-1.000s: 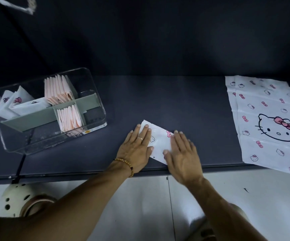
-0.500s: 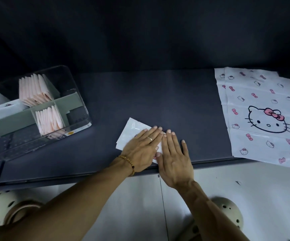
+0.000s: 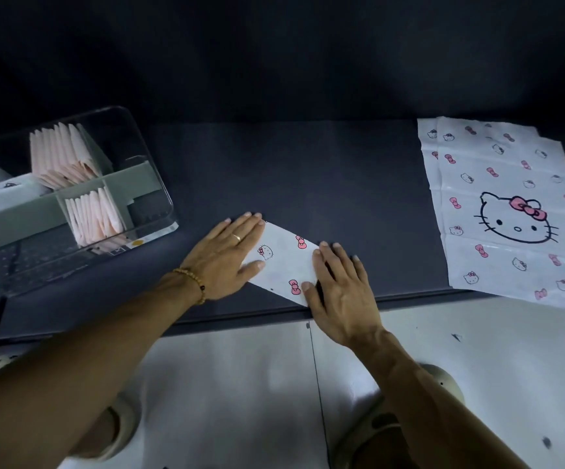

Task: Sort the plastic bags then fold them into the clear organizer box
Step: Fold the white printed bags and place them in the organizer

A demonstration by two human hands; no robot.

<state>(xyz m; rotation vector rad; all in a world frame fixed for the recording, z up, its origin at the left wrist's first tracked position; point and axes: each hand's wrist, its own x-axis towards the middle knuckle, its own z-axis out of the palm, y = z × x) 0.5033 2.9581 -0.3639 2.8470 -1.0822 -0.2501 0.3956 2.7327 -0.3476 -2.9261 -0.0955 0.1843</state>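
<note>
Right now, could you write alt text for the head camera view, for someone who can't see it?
Two flat hands, left hand and right hand, press a partly folded cat-print plastic bag on a dark table. A clear organizer box with folded bags stands at the left; unfolded cat-print bags lie flat at the right.

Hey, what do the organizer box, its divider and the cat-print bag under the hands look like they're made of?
Organizer box: looks like hard clear plastic, glossy; the contents show through its walls. Divider: opaque grey-green, matte, probably plastic. Folded bag under the left hand and right hand: thin white printed film, likely plastic, holding sharp creases.
</note>
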